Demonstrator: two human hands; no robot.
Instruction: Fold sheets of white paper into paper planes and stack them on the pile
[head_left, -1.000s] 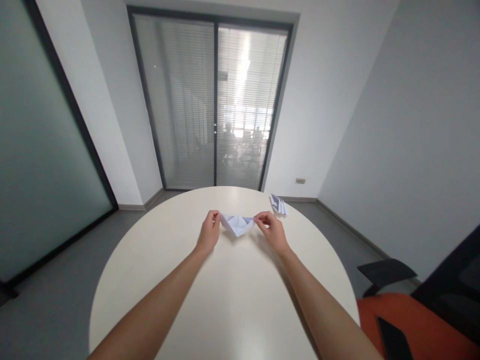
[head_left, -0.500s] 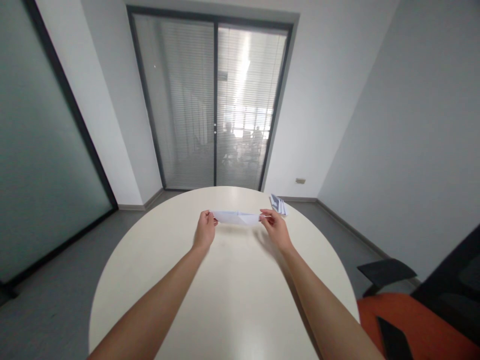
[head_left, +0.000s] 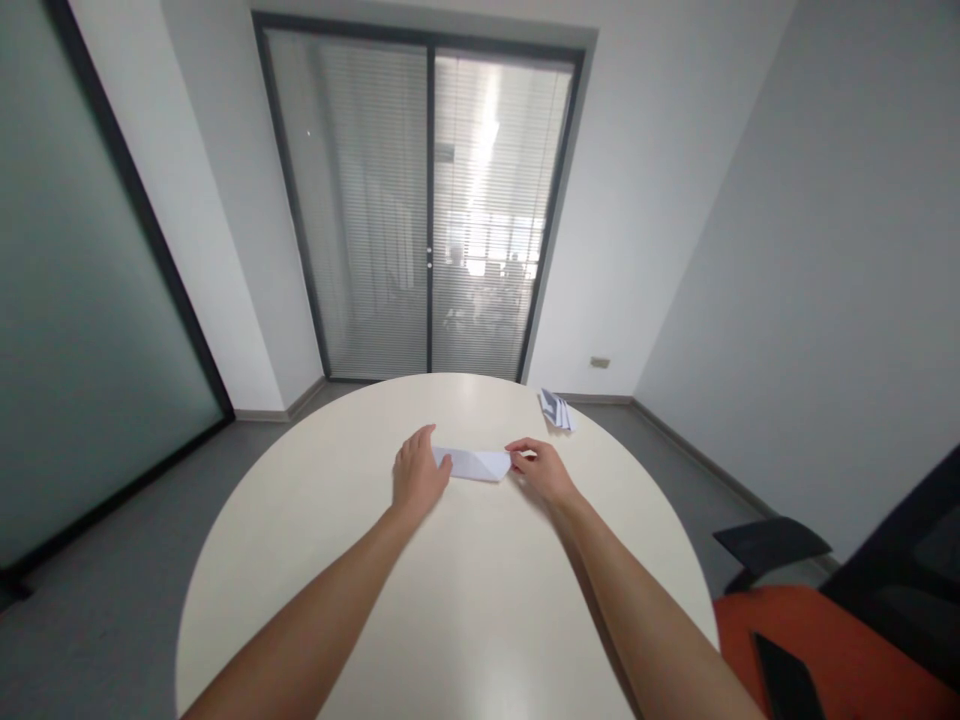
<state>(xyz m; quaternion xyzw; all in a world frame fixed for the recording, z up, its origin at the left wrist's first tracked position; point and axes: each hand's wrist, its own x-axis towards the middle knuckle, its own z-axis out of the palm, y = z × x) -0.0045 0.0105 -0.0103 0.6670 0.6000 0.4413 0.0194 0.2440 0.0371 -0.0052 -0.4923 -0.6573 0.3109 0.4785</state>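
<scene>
A folded strip of white paper lies low over the table in front of me, with a slanting crease towards its right part. At its left end is my left hand, fingers stretched out and thumb apart, the thumb touching the paper's near edge. My right hand pinches the strip's right tip between thumb and fingers. Behind my right hand, near the table's far right edge, sits a small stack of folded papers, white with grey-blue parts.
The round white table stretches from below my arms to the far edge. An orange chair with black armrests stands at the right. Beyond the table are a glass door with blinds and white walls.
The paper strip has come down and nearer to me, from held up between both hands to low over the table. My left hand's fingers have spread out from their pinch.
</scene>
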